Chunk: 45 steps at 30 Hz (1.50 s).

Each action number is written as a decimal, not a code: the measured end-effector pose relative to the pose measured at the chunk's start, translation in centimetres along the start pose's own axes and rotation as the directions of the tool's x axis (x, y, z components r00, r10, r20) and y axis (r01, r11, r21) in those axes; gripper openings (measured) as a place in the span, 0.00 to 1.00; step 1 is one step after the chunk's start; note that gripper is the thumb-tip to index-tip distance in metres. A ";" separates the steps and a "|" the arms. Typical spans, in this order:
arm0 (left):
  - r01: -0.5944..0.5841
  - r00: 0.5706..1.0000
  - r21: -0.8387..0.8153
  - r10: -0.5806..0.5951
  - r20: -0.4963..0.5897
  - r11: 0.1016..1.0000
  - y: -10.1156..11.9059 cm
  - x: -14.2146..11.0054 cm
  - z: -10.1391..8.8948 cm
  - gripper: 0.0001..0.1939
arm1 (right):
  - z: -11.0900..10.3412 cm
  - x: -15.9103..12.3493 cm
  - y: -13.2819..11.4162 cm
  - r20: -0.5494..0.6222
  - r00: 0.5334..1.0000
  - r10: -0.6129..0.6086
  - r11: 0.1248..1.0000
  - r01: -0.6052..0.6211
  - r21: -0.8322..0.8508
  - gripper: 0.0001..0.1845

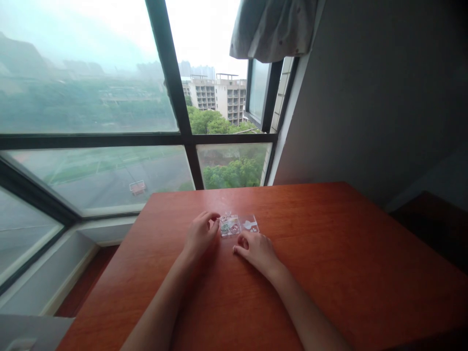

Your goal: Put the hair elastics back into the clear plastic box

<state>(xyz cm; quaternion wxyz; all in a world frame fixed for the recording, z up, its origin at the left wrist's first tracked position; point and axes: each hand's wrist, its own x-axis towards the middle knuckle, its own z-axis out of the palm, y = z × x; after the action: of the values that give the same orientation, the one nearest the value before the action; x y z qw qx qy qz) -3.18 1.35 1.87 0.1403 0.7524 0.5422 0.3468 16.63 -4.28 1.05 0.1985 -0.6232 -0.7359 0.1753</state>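
A small clear plastic box (230, 226) lies on the reddish-brown wooden table (329, 253), with its transparent lid (250, 224) folded out flat to the right. Inside the box are small coiled or ring-shaped items in green and pink, too small to name. My left hand (202, 232) is at the box's left edge, thumb and forefinger closed against it. Just in front of the lid rests my right hand (256, 249), its fingers curled and the thumb close to the forefinger. Whatever may be between those fingertips is too small to make out.
Beyond the table's far edge stand large windows with a dark frame (186, 139); one pane (258, 92) is swung open. A grey curtain (274, 29) hangs above it. A wall (365, 97) rises on the right.
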 end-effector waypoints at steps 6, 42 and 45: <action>-0.021 1.000 -0.001 0.021 0.012 1.000 0.3 0.0 -0.1 0.09 | 0.0 0.1 0.2 0.006 0.999 -0.048 0.998 0.047 0.036 0.07; 0.059 0.994 0.128 -0.047 -0.098 0.990 2.8 0.6 2.3 0.07 | 0.3 0.4 0.4 -0.192 0.972 -0.136 0.971 0.170 0.170 0.11; 0.017 0.997 0.137 -0.007 -0.073 0.990 2.3 0.7 2.9 0.07 | 0.2 0.3 0.4 -0.192 0.971 -0.146 0.969 0.180 0.170 0.11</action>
<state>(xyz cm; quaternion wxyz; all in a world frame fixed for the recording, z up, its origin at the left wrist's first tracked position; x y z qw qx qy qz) 0.54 1.62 1.42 0.0706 0.7440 0.5740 0.3347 16.76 -3.95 0.68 0.3343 -0.5523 -0.7445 0.1700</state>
